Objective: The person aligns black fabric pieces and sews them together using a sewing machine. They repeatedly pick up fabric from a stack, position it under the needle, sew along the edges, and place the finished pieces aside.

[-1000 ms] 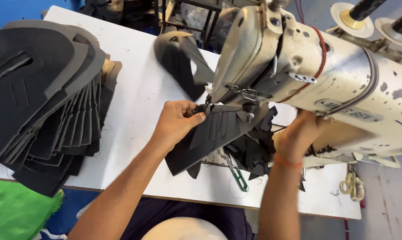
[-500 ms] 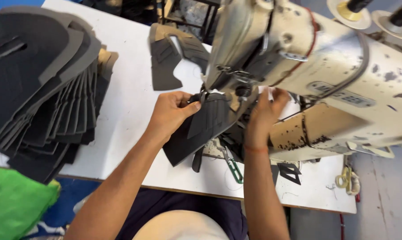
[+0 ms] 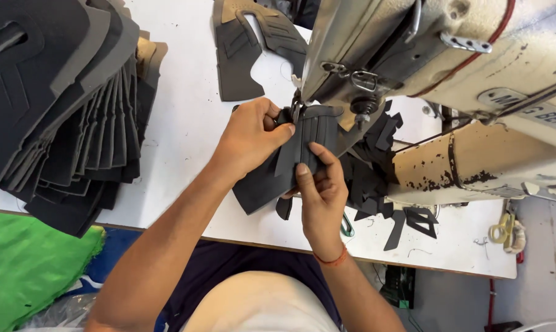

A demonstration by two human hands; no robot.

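Head view. The left hand (image 3: 248,138) grips the upper left edge of a dark grey cut panel (image 3: 290,163), fingers curled over it and thumb pressed on top. The right hand (image 3: 320,197) pinches the same panel from below, thumb and forefinger closed on its lower middle section; an orange band sits at that wrist. The panel lies on the white table (image 3: 186,129), its top end pushed under the head of the cream sewing machine (image 3: 450,67), just beside the needle area. The machine's lower arm shows chipped, rust-spotted paint.

A tall fanned stack of dark panels (image 3: 63,104) occupies the table's left side, well apart from the hands. Another shaped panel (image 3: 247,49) lies at the far edge of the table. Small black offcuts (image 3: 376,178) are scattered to the right of the held panel, near the machine base. Green cloth (image 3: 26,264) sits below the table edge, lower left.
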